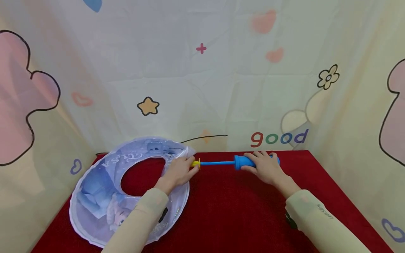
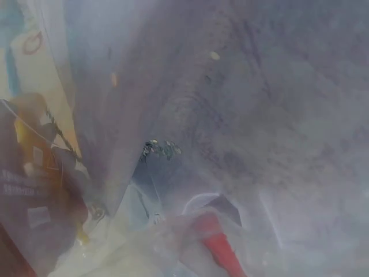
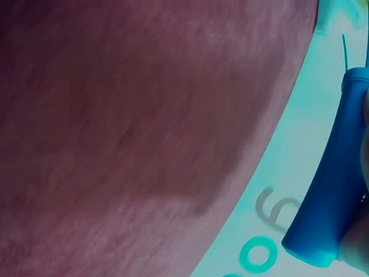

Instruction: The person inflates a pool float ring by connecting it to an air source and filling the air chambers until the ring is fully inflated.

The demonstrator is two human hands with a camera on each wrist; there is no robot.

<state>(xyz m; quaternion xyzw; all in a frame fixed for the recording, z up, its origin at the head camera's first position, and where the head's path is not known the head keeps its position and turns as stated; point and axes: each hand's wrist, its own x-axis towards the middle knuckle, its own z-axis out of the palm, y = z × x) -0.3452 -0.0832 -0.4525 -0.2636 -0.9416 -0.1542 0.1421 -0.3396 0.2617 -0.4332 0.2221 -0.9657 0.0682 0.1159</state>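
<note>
Pale left sleeve (image 1: 136, 218) and right sleeve (image 1: 324, 218) nearest camera, at bottom of frame. Left hand (image 1: 177, 171), near centre, grips yellow end piece (image 1: 196, 163) of blue hand pump (image 1: 218, 163); right hand (image 1: 265, 167), right of centre, wraps round its barrel (image 1: 241, 162). Inflatable swim ring (image 1: 95, 179) rests on red surface (image 1: 240, 211), lower left, partly behind left arm. Printed fabric backdrop (image 1: 205, 88) fills upper frame.
</note>
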